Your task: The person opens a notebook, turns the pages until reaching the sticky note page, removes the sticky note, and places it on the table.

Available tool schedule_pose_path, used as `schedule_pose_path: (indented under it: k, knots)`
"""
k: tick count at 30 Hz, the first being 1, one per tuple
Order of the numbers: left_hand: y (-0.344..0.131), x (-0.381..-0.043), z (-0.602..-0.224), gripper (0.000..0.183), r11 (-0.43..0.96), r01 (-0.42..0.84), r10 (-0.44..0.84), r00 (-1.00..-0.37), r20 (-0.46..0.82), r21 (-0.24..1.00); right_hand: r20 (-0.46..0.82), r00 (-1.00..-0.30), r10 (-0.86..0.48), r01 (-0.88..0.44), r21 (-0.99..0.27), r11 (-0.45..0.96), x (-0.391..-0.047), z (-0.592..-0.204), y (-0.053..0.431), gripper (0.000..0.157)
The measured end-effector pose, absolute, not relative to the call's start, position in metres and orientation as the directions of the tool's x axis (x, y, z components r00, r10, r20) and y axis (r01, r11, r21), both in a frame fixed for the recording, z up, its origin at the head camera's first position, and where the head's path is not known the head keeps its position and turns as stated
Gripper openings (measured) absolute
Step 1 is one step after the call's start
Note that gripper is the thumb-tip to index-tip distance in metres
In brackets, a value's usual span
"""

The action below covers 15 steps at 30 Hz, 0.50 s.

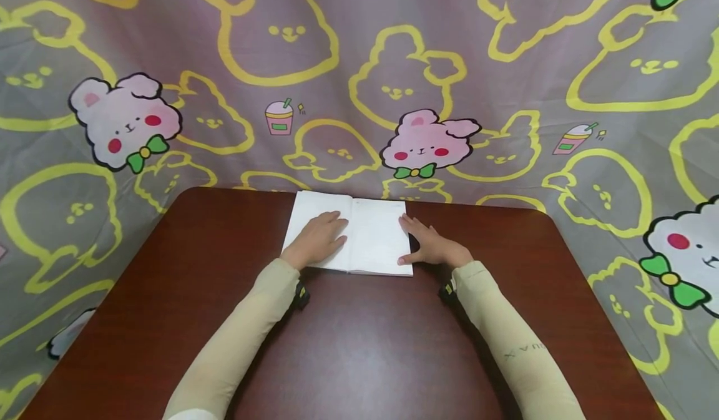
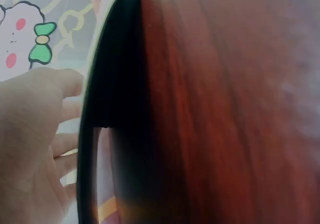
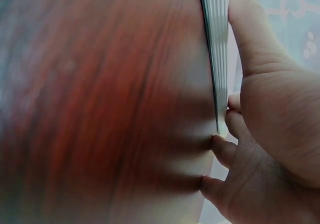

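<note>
An open book (image 1: pixel 377 236) with pale, nearly blank pages lies near the table's far edge. Across its left page rests my left hand (image 1: pixel 320 239), palm down, with the fingers reaching toward the middle fold. My right hand (image 1: pixel 431 244) is spread at the book's right edge. Its thumb tip touches the page near the lower corner, and its fingertips meet the upper part of that edge. The right wrist view shows the thumb (image 3: pixel 255 33) over the page edges and other fingertips down by the tabletop. A dark curved edge (image 2: pixel 92 98) partly covers the left hand in its wrist view.
The dark red-brown table (image 1: pixel 359 345) has rounded far corners. Behind and beside it hangs a grey-pink curtain (image 1: pixel 337 102) printed with yellow outlines and cartoon bunnies. Pale sleeves (image 1: pixel 241 345) cover both forearms, and a small black device (image 1: pixel 301 295) sits at each wrist.
</note>
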<state>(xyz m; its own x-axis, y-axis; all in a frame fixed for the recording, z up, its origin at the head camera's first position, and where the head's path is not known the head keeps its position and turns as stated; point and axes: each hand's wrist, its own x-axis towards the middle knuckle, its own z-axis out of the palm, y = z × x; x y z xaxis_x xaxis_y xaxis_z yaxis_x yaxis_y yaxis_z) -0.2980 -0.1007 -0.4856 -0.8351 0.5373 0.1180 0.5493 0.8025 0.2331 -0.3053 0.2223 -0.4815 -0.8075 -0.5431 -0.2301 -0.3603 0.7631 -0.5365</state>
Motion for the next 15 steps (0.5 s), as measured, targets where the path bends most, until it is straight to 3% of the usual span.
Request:
schedule_pose_path:
  k: [15]
  knots:
    - [-0.0973, -0.3002, -0.4841, 0.063, 0.837, 0.449, 0.506, -0.853, -0.129, 0.312, -0.218, -0.806, -0.549, -0.371, -0.537, 0.758, -0.3057, -0.481, 0.2227, 0.115]
